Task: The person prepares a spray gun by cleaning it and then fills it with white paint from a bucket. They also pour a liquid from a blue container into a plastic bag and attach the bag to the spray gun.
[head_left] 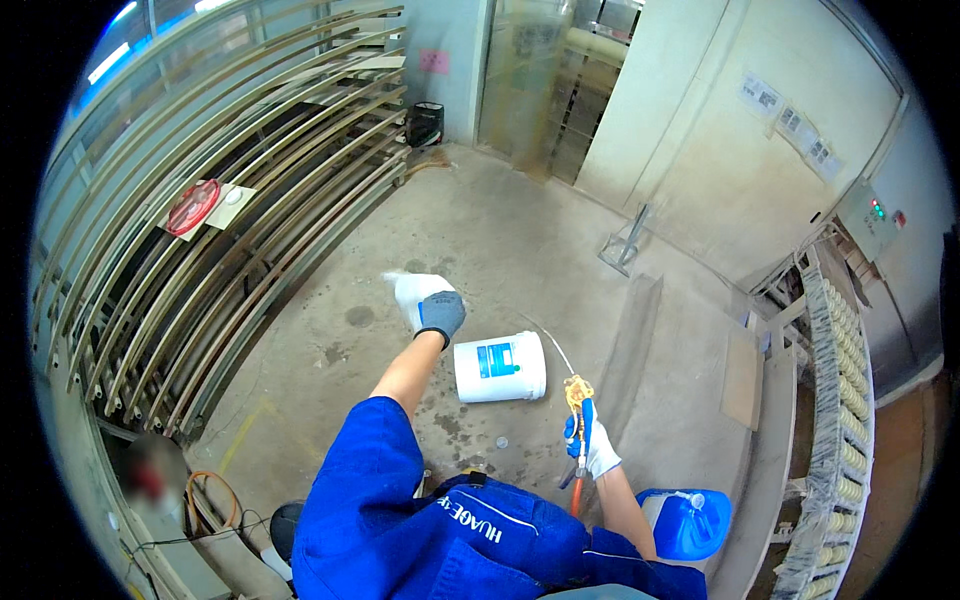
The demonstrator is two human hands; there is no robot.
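Note:
My left hand (441, 314), in a grey-blue glove, is closed on a white item (408, 292) with a blurred edge; I cannot make out its kind. It is held out over the floor, up and left of a white bucket (468, 373) with a blue label. The bucket seems to lie on its side. In a white glove with blue palm, my right hand (598, 445) grips an air blow gun (584, 412) with yellow wrapping at its front. A long thin nozzle (551, 341) reaches from the gun past the bucket's right end, and an orange hose (577, 496) hangs below.
A blue jerrycan (697, 525) stands right of my right forearm. Stacked metal racks (290, 140) line the left side, with a red round object (193, 207) on them. On the right runs a rack of pale rollers (850, 390). A metal stand (625, 245) is on the floor near the far wall.

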